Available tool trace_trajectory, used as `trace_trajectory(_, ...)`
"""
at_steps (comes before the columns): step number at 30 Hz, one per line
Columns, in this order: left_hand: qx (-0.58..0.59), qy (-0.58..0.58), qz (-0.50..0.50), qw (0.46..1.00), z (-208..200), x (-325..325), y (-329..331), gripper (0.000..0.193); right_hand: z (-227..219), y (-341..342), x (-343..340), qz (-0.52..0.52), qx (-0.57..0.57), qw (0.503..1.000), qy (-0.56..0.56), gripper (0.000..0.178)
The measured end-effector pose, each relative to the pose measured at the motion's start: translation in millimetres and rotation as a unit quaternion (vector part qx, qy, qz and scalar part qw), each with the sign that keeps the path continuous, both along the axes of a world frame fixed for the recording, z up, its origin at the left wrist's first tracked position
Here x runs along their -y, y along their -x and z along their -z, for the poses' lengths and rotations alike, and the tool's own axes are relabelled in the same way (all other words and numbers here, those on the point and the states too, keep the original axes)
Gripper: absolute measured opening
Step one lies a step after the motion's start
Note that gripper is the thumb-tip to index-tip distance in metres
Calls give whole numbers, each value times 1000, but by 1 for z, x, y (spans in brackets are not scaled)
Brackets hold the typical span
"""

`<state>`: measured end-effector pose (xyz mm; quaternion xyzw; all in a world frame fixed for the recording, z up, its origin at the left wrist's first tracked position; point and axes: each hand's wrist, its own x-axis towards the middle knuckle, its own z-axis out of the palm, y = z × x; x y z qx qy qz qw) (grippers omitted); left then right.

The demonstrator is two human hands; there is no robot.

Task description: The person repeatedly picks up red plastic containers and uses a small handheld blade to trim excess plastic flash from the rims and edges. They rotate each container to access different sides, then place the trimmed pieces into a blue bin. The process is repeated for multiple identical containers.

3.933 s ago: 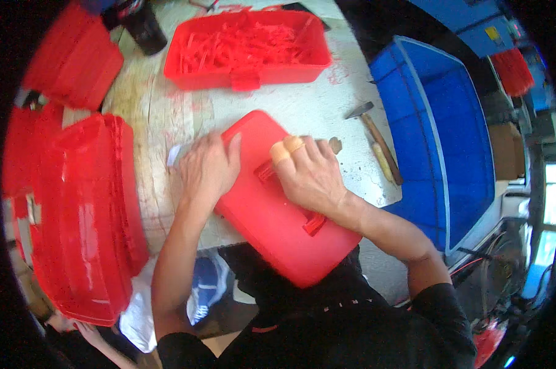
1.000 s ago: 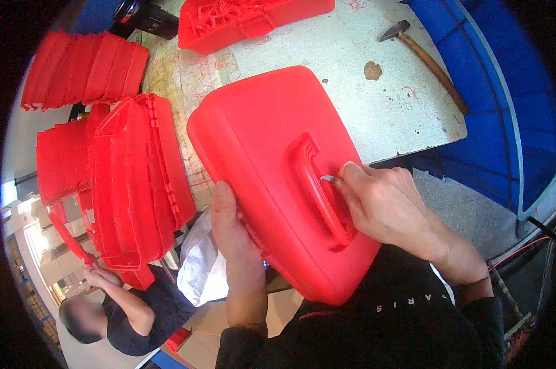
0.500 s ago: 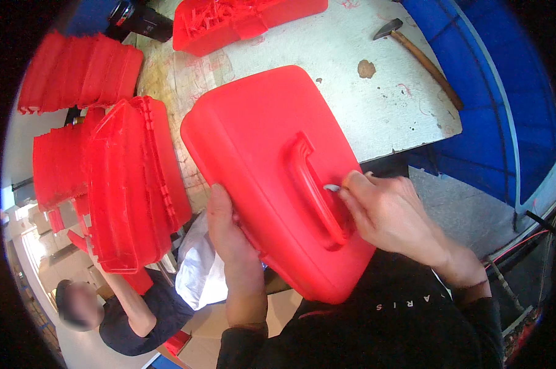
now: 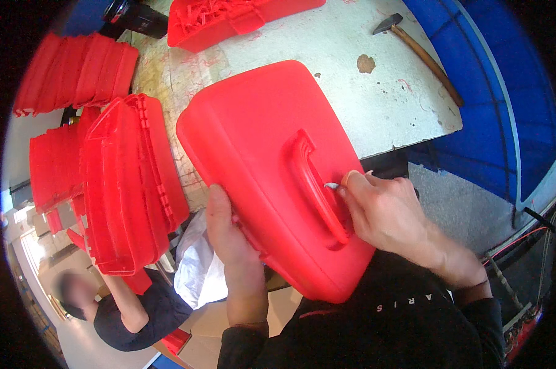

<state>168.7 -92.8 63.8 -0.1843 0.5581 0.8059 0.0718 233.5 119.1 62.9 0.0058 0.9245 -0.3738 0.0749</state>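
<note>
A red plastic case [image 4: 253, 141] with a moulded handle [image 4: 318, 194] on its face is tilted in front of my body. My left hand [image 4: 228, 237] is closed on its lower left edge, with the thumb along the side and the other fingers hidden beneath. Beside the handle, my right hand [image 4: 385, 212] is pinched round a small tool with a whitish curved tip [image 4: 332, 186]. That tip is at the gap next to the handle; the rest of the tool is mostly hidden in my fingers.
An open red case [image 4: 121, 190] stands at the left, by stacked red shells [image 4: 75, 74]. On the white worktable [image 4: 308, 40] are a red bin [image 4: 210, 40] of plastic scraps and a hammer [image 4: 425, 58]. Blue panels [image 4: 474, 111] rise at right. A co-worker [image 4: 136, 313] is at lower left.
The view has shifted slightly, moving the case and bench a little in the picture. Both hands keep their hold. The co-worker's head has moved a little.
</note>
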Motion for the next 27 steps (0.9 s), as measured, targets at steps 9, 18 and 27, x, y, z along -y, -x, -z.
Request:
trace_trajectory(9,-21,-23,36,999,-5,0,2,43,-3,-25,-12,24,-11,991,131,18)
trace_trajectory(18,-296,59,27,953,-102,27,32,46,-18,10,-10,-124,-321,930,128,24)
trace_trajectory(27,-416,-131,194,879,-163,57,54,50,-69,41,-19,-91,-362,875,308,28)
